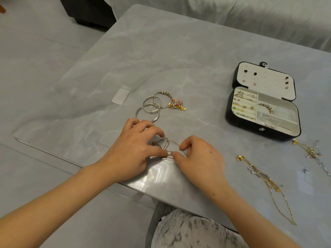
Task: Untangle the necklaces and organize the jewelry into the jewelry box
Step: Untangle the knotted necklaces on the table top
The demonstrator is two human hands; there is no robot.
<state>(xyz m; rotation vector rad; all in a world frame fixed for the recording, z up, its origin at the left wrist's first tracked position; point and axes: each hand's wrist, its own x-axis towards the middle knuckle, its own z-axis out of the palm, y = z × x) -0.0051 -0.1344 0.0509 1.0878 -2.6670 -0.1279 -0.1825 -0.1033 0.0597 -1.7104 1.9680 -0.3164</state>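
Between the fingers of the left hand and those of the right hand lies the knot of tangled necklaces, flat on the desk close to its near edge. Both hands pinch fine strands of it, thumbs nearly touching. The jewelry box stands open well off to the right of the fingers, loose chains lie nearer on that side, and bangles sit just beyond the left fingers. The risk, I judge, is pulling the strands apart too hard, which would tighten the knot or snap a thin link. A dragged chain could also slip over the desk edge.
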